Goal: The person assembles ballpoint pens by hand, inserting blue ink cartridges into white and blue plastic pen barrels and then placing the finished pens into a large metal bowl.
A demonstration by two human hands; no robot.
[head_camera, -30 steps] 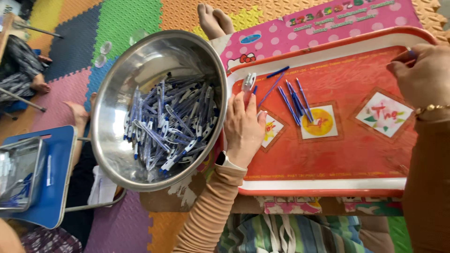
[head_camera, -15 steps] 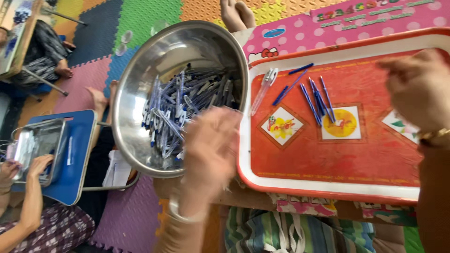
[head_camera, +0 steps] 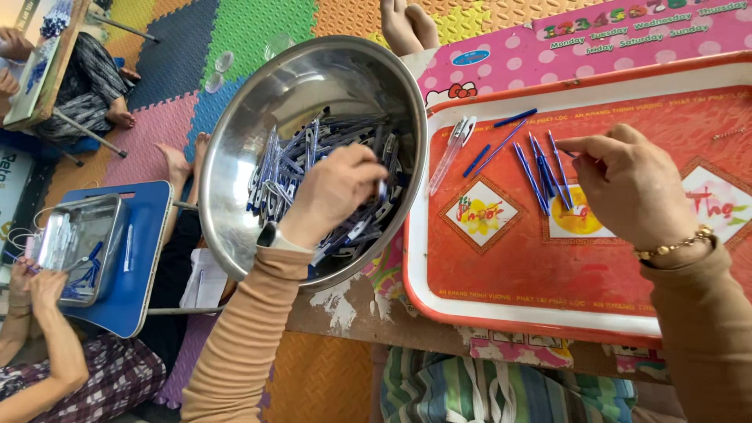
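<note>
A big steel bowl (head_camera: 235,141) holds several blue and clear pen parts (head_camera: 290,164). My left hand (head_camera: 337,192) reaches into the bowl, fingers curled down among the parts; what it holds is hidden. On the right lies a red tray (head_camera: 509,266) with a white rim. Several blue pen refills (head_camera: 540,168) and a clear pen barrel (head_camera: 450,149) lie on it. My right hand (head_camera: 627,184) rests over the tray beside the refills, fingertips pinched on the end of one blue refill.
Colourful foam floor mats (head_camera: 235,31) surround the low table. At the left another person's hands (head_camera: 31,282) work over a metal tray (head_camera: 78,243) on a blue stand. Bare feet (head_camera: 407,23) show beyond the bowl. A pink dotted board (head_camera: 548,39) lies behind the red tray.
My left hand left the red tray and moved left into the bowl. My right hand came in from the tray's right edge to the blue refills.
</note>
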